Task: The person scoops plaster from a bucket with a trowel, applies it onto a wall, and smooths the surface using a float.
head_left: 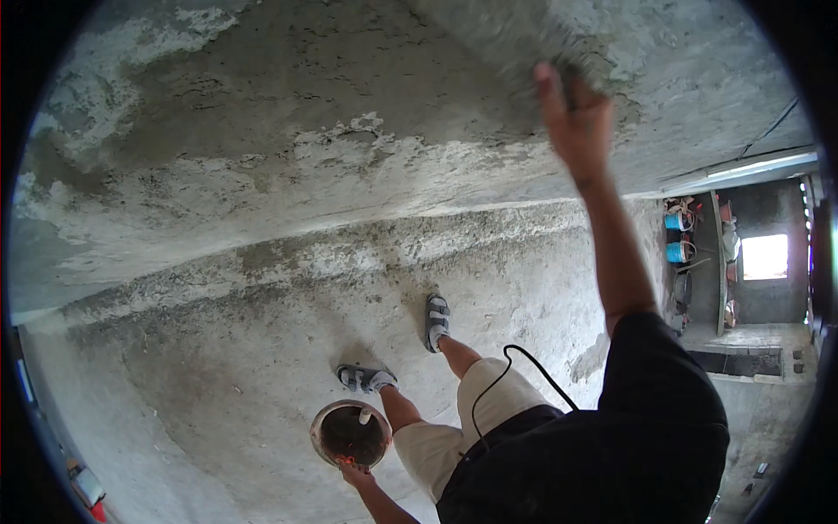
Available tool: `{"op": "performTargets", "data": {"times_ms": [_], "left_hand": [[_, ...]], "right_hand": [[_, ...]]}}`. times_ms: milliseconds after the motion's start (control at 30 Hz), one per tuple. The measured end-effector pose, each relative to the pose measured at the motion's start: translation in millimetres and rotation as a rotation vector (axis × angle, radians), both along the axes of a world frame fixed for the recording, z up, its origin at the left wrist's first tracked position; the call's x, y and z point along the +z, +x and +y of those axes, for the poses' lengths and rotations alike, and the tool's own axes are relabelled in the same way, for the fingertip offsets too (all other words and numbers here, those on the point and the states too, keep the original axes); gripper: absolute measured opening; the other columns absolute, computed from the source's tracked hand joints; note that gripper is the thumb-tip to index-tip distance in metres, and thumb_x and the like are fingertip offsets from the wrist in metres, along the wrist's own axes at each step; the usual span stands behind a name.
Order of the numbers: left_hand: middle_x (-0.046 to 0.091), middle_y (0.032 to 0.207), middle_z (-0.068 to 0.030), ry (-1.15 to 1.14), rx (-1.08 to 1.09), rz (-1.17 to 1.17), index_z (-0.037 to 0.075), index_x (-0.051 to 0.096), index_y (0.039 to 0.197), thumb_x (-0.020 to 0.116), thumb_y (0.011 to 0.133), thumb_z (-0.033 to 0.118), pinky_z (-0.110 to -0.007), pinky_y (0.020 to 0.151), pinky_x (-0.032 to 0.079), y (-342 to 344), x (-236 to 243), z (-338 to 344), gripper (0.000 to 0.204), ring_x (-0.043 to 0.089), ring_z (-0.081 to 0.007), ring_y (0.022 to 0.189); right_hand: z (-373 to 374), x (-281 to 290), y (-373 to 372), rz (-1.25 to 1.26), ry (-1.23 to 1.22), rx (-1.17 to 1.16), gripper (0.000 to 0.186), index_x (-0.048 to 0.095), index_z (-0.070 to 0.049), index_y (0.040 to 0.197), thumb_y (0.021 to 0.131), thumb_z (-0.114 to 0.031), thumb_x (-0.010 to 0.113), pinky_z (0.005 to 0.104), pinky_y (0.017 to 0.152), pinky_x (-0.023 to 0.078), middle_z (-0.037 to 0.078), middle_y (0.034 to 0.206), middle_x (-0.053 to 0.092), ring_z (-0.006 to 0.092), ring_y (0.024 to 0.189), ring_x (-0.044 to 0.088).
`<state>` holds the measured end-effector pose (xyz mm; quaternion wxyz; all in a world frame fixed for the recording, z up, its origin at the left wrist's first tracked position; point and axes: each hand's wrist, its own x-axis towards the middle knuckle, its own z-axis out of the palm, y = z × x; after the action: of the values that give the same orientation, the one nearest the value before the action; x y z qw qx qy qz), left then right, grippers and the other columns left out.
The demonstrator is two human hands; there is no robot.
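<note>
While the left hand [356, 474] clamps the bowl [318, 445], the right hand [580, 122] is blurred, its grip unclear; the wall [288, 87] looks part coated, part bare.

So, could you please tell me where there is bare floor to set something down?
The floor has a wide bare patch left of the bowl and sandals, up to the wall. Another lies between the sandals and the right arm. It is tight around the bowl, in the left hand's grip, and crowded at far right near the blue buckets.
</note>
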<state>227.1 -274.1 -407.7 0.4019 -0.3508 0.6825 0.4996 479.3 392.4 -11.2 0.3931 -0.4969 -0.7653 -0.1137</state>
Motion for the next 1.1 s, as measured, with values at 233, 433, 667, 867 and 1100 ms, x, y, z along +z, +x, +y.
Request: {"op": "performTargets", "data": {"times_ms": [233,433,667,867,1100], "left_hand": [[0.034,0.054,0.0082,-0.174,-0.077,-0.047,0.019,0.052,0.080,0.057,0.089,0.057,-0.023,0.035,0.020,-15,-12,-24,0.040,0.027,-0.0044,0.038],[0.022,0.047,0.0075,-0.129,-0.050,0.087,0.021,0.028,0.060,0.056,0.091,0.056,-0.025,0.032,0.017,-19,-4,-49,0.055,0.020,-0.0067,0.035],[0.022,0.049,0.0064,-0.132,-0.046,0.134,0.020,0.028,0.060,0.058,0.090,0.057,-0.027,0.034,0.017,-16,-15,-22,0.057,0.022,-0.0082,0.037],[0.035,0.052,0.0034,-0.309,-0.118,0.118,0.013,0.045,0.069,0.059,0.090,0.052,-0.029,0.040,0.023,-10,-10,-31,0.047,0.033,-0.0094,0.042],[0.043,0.057,0.0024,-0.164,-0.100,0.106,0.015,0.051,0.074,0.061,0.088,0.050,-0.027,0.041,0.023,-2,-12,-29,0.039,0.035,-0.0102,0.043]], "right_hand": [[-4,-330,-43,-0.894,-1.157,-0.069,0.019,0.072,-0.005,0.092,0.084,-0.014,0.058,0.0472,0.071,0.055,0.017,0.094,0.070,0.0314,0.088,0.068],[-87,-367,-19,-0.650,-1.168,-0.077,0.045,0.072,-0.006,0.079,0.092,-0.044,0.052,0.0484,0.073,0.053,0.017,0.082,0.069,0.0335,0.079,0.068],[-69,-95,-1,-0.358,-0.438,-0.040,0.039,0.066,-0.002,0.085,0.097,-0.036,0.050,0.0446,0.070,0.053,0.017,0.081,0.065,0.0263,0.075,0.064],[-21,32,-63,0.070,-0.062,0.038,0.032,0.068,-0.004,0.082,0.095,-0.032,0.061,0.0260,0.037,0.036,0.002,0.055,0.059,0.0101,0.043,0.053],[-20,-254,-132,-0.781,-0.770,-0.009,0.040,0.071,-0.007,0.081,0.093,-0.042,0.054,0.0445,0.076,0.053,0.016,0.083,0.069,0.0312,0.078,0.068]]}}
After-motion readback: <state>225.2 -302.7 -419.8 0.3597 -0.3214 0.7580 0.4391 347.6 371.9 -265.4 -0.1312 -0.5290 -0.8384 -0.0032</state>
